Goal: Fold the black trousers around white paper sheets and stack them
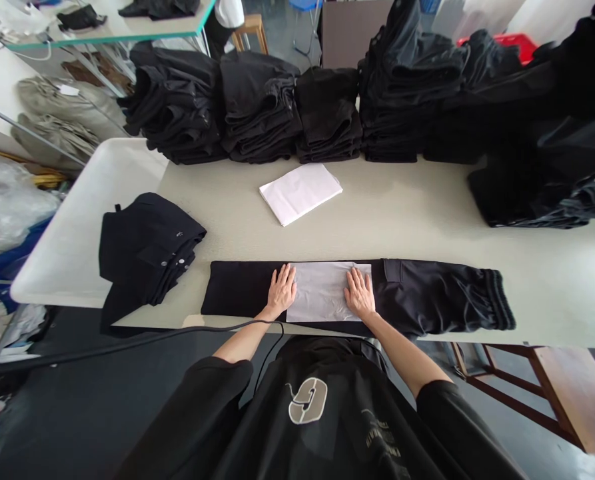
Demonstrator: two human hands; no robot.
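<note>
A pair of black trousers (427,293) lies folded lengthwise along the table's front edge, its gathered waistband at the right. Across the middle of the legs rests a pale grey sheet (322,293), thin and slightly wrinkled near its right end. My left hand (281,292) lies flat at the sheet's left edge, partly on the black cloth, fingers stretched out. Flat on the sheet's right end is my right hand (360,293), its fingers a little spread. Beyond them sits a stack of white sheets (301,192).
Stacks of folded black garments (262,107) line the table's (407,207) far side, with a larger heap (552,153) at the right. Folded dark garments (147,253) lie at the left, by a white tray (62,240). A black cable (142,342) crosses before me. A wooden stool (572,393) stands below right.
</note>
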